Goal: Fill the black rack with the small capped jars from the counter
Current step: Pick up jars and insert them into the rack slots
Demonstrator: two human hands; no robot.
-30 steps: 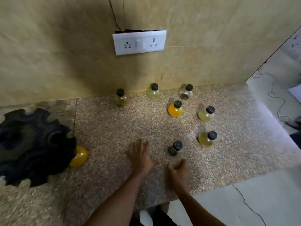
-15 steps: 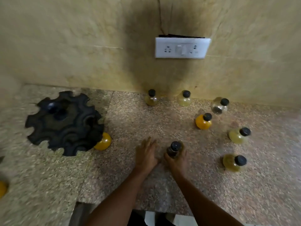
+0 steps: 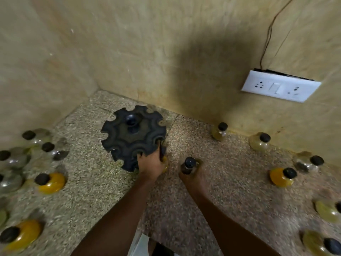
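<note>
Black rack [image 3: 133, 134]: near the counter's [image 3: 230, 182] back-left corner, near rim gripped by left hand [image 3: 150, 164]. Dark jar [image 3: 188, 166]: grasped by right hand [image 3: 193, 177], just right of rack.

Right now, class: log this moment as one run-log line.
left hand: grips black rack rim | right hand: holds dark-capped jar | rack slots: mostly empty | jars on counter: many

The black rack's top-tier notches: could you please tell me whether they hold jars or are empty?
Empty: every visible notch around the black rack shows open; the left hand grips its near edge.
</note>
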